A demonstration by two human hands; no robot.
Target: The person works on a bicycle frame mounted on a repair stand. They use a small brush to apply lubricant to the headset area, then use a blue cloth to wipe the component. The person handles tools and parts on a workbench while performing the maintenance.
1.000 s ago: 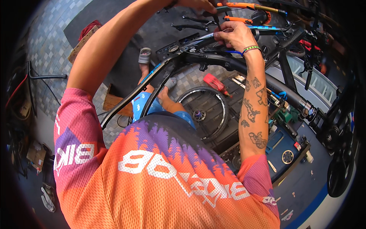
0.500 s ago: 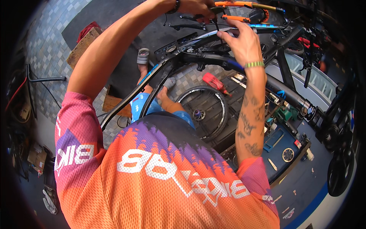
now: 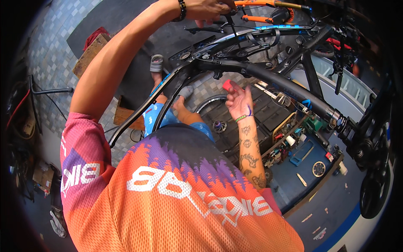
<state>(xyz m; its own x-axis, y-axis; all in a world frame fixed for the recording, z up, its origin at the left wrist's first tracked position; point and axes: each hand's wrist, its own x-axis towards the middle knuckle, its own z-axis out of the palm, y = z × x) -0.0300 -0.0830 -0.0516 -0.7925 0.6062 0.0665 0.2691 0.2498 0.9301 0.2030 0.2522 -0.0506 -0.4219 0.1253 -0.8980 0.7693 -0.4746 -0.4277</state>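
1. Dark bicycle frame (image 3: 252, 69): raised above the tiled floor (image 3: 52, 73).
2. Dark tool (image 3: 233, 27): pointing down to the frame, clasped in the left hand (image 3: 205, 9).
3. Right hand (image 3: 239, 101): below the frame, palm up, fingers loosely curled.
4. Blue bench top (image 3: 286, 185): lower right, carrying tools.

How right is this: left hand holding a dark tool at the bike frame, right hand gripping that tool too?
Wrong about the right hand: in the head view it is well away from the tool, which the left hand holds.
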